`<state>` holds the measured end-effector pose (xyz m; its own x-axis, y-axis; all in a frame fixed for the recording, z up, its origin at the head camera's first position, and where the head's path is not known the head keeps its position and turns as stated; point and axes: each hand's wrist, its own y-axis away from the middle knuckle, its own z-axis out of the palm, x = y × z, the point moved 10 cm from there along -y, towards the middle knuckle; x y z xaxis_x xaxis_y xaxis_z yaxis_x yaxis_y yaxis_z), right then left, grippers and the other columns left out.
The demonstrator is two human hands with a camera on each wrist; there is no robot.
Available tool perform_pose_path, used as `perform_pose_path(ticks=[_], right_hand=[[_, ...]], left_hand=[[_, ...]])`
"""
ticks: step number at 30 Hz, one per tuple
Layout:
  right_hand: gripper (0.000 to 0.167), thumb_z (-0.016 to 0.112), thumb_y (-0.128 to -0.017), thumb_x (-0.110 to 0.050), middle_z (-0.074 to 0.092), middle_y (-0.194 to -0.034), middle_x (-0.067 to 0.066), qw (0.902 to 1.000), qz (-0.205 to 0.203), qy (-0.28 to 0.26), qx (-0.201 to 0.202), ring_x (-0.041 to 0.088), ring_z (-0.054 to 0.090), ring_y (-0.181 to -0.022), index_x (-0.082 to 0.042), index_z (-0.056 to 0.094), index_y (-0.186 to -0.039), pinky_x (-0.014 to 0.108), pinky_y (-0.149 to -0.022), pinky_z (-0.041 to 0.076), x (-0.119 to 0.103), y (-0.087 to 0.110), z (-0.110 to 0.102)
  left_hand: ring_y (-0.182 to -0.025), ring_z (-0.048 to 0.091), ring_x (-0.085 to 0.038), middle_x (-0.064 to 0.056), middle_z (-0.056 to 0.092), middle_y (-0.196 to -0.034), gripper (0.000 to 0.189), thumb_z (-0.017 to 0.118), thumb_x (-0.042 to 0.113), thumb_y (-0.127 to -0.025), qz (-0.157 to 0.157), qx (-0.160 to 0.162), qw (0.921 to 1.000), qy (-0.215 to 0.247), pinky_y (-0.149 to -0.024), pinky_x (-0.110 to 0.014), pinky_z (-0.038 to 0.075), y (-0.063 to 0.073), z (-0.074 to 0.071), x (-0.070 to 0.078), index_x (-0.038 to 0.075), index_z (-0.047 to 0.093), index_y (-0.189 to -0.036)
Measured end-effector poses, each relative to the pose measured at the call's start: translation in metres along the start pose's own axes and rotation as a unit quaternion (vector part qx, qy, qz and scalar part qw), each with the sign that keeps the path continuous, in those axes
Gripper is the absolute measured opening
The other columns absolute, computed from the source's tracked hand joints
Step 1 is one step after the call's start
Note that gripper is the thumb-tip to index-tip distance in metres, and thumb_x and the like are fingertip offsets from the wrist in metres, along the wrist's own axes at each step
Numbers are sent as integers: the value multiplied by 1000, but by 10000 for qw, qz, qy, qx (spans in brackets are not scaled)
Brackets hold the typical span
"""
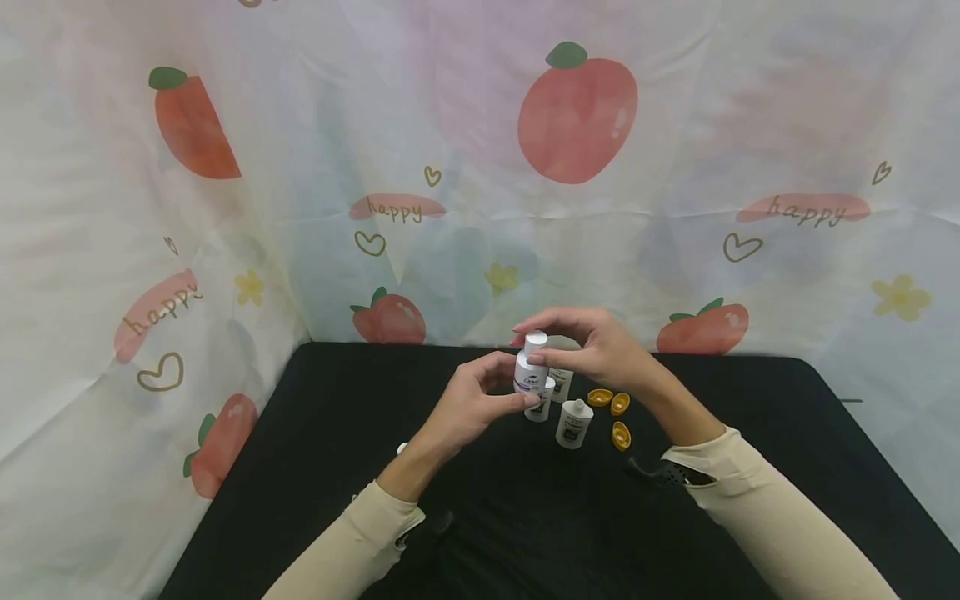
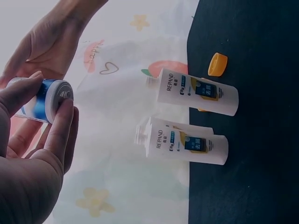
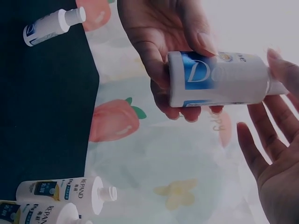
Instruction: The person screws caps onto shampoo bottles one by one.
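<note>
A small white Dove bottle with a blue label is held up above the table between both hands. My left hand grips its lower body, the thumb across the label side and the fingers around the base. My right hand pinches the white cap at the top between thumb and fingers. In the head view the bottle stands nearly upright. Below and behind the hands are three white REPAND bottles, one in front and two partly hidden, all with bare narrow necks.
Yellow-orange caps lie on the black table right of the REPAND bottles. Another white Dove bottle stands to the left, mostly behind my left wrist in the head view. A printed fabric backdrop rises along the table's back and left edges.
</note>
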<state>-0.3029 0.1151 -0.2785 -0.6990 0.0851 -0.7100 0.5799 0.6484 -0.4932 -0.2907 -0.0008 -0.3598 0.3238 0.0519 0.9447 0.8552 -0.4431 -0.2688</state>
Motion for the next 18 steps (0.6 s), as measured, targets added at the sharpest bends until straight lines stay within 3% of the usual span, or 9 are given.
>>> perform_pose_path(ticks=[9, 18], right_hand=[[46, 73, -90, 4, 72, -121, 0, 9998, -11, 168, -79, 20, 65, -116, -14, 68, -131, 31, -104, 49, 2, 5, -3], [39, 71, -92, 4, 70, -122, 2, 9996, 164, 227, 74, 17, 63, -118, -12, 69, -127, 28, -110, 43, 4, 9, -11]], left_hand=[[-109, 66, -19, -2, 70, -118, 35, 79, 16, -90, -65, 81, 9999, -8, -93, -38, 54, 1, -4, -1, 14, 68, -123], [-107, 66, -19, -2, 70, -115, 34, 79, 16, -89, -86, 153, 9998, -68, -93, -41, 53, 2, -9, 0, 13, 69, -122]])
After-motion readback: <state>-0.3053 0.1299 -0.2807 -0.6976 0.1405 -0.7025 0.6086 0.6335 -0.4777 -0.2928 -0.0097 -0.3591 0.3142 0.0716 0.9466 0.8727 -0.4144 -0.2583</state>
